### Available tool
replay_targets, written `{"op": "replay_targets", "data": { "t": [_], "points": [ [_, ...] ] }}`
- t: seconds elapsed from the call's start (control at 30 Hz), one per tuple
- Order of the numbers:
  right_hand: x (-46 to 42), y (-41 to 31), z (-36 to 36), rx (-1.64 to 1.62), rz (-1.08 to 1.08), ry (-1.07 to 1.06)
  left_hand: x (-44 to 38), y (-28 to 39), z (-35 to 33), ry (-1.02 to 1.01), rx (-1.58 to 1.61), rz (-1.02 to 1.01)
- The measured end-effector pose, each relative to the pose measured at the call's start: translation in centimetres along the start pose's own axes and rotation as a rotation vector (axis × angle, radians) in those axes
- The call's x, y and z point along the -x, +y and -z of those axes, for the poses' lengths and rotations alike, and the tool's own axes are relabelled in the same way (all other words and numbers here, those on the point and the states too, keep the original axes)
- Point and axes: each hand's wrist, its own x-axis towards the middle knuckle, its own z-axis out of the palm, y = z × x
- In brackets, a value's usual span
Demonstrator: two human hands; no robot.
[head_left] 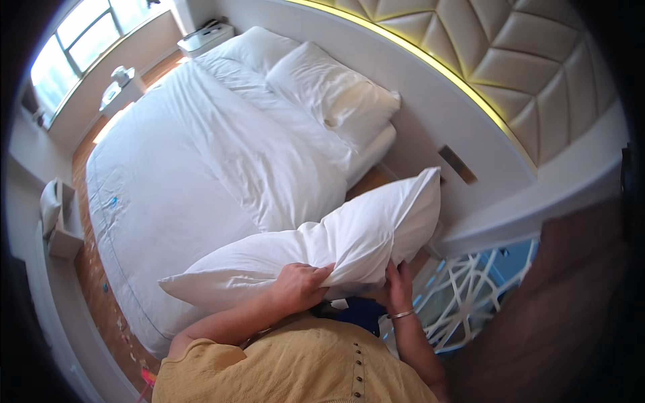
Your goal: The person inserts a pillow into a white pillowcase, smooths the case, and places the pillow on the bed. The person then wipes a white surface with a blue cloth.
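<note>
A white pillow (pixel 322 247) is held up in front of my body, over the near edge of the bed. My left hand (pixel 301 286) grips its lower edge near the middle, fingers curled into the cloth. My right hand (pixel 399 289), with a bangle on the wrist, holds the lower edge farther right; its fingertips are partly behind the fabric. Beyond the pillow lies a rumpled white duvet (pixel 161 151) on the bed. Two more white pillows, a front one (pixel 337 90) and a back one (pixel 257 50), rest at the head end.
A panelled wall with a yellow light strip (pixel 428 58) runs behind the bed head. White nightstand (pixel 206 38) at the far corner, small white table (pixel 121 95) by the window. A white lattice screen (pixel 461 302) stands at my right, beside a dark brown surface (pixel 554 312). Wooden floor (pixel 95 252) borders the bed.
</note>
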Motion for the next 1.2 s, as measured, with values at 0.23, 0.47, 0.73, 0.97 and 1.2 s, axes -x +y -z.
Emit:
{"op": "replay_targets", "data": {
  "t": [0.23, 0.47, 0.73, 0.97, 1.2],
  "points": [
    [-17.0, -6.0, -6.9, 0.276, -0.077, -0.369, -7.6, -3.6, 3.0, 0.352, -0.031, 0.401],
    [-29.3, -5.0, -14.9, 0.37, 0.022, -0.752, -15.8, -11.5, 5.9, 0.741, 0.135, 0.719],
    [-38.6, -7.4, -24.8, 0.578, 0.522, -0.857, -24.2, -17.9, 10.2, 1.035, 0.248, 0.817],
    [-52.5, -11.4, -30.7, 0.588, 0.937, -0.613, -27.8, -21.0, 9.5, 1.128, 0.172, 1.021],
    [-80.4, -9.1, -22.5, 1.278, 0.599, -0.382, -33.3, -25.6, 4.6, 1.346, 0.099, 1.146]
  ]
}}
